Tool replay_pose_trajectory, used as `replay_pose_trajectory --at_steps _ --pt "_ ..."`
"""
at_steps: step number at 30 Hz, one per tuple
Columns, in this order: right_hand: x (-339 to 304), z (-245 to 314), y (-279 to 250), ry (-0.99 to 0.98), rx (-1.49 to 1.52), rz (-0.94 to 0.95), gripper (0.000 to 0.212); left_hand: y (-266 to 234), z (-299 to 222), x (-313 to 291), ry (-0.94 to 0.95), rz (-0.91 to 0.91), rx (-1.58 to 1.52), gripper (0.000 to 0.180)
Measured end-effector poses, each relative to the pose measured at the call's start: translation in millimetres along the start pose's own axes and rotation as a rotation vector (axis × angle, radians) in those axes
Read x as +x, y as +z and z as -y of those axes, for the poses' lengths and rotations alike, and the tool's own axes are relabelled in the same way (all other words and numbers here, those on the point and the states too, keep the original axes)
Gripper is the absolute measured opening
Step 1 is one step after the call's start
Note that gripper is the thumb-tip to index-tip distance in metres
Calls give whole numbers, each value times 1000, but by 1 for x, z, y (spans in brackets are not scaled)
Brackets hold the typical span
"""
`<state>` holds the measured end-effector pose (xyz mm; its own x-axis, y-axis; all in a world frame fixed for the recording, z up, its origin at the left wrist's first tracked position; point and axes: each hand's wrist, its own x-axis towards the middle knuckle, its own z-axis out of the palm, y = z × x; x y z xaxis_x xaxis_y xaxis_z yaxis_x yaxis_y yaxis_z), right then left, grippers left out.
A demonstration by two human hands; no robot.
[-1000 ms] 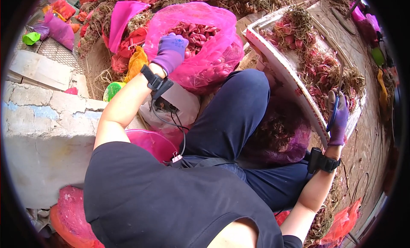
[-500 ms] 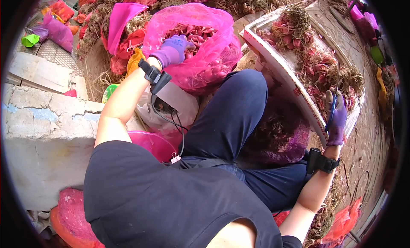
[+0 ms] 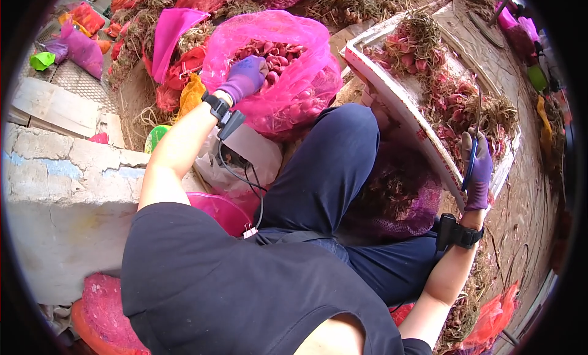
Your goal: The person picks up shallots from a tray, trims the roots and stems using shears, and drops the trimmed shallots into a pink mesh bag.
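Note:
My left hand, in a purple glove, is at the mouth of a pink mesh bag full of small red shallots. Its fingers are curled in over the bulbs, and whatever they hold is hidden. Far to the right, my gloved right hand is closed around blue-handled scissors, their blades pointing away from me. That hand is over the near corner of a white foam tray, which bears shallots with dried stalks.
A dark purple mesh bag with dried stalks in it lies beside my knee. White plastic bags and a pink tub stand left of my legs. A cracked concrete ledge runs along the left.
My left hand has drawn slightly back toward me, and its fingers, more stretched out before, are now curled. The right hand keeps the scissors in nearly the same place.

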<state>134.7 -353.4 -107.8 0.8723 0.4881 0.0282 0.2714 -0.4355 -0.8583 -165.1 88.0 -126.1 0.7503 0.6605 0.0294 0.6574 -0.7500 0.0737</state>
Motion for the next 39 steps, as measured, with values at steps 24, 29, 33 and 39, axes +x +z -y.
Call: replay_pose_trajectory --at_steps 24,29,33,39 --pt "-4 3 -7 -158 -87 -85 53 -24 47 36 44 262 370 24" --pt "-4 6 -9 -115 -82 -81 53 -72 -5 17 -108 114 -704 16" --pt "-3 9 -3 -99 -58 -47 49 -92 -116 -33 491 319 -1178 33" --pt "-6 8 -7 -85 -23 -41 42 -88 -196 -67 1004 -137 -605 45"
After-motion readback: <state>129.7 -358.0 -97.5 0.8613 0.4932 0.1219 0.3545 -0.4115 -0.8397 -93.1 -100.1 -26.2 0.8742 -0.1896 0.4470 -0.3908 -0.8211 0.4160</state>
